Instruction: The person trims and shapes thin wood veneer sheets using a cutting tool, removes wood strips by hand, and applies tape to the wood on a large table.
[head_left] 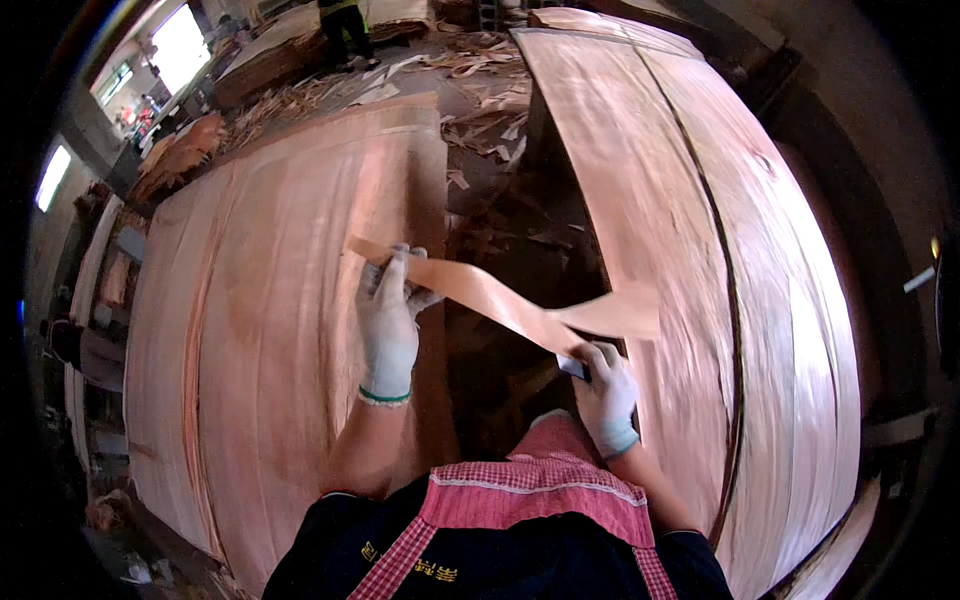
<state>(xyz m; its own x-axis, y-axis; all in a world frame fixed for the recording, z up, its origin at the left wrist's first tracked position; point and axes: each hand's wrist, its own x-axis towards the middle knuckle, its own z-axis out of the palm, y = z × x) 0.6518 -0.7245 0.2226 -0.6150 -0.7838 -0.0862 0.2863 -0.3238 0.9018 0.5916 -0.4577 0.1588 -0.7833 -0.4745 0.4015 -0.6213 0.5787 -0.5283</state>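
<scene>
A thin, curling strip of wood veneer stretches between my gloved hands above the gap between two stacks. My left hand, in a white glove with a green cuff edge, pinches the strip near its left end, with a short tail sticking out past the fingers. My right hand, gloved as well, is closed at the strip's lower right end. A small flat dark-and-pale piece shows at its fingers; its kind is unclear. From beside the strip a second veneer flap fans out over the right stack.
Wide veneer sheets form a left stack and a right stack, the latter with a long dark seam. Veneer scraps litter the floor ahead. A person stands at the far end, near another stack.
</scene>
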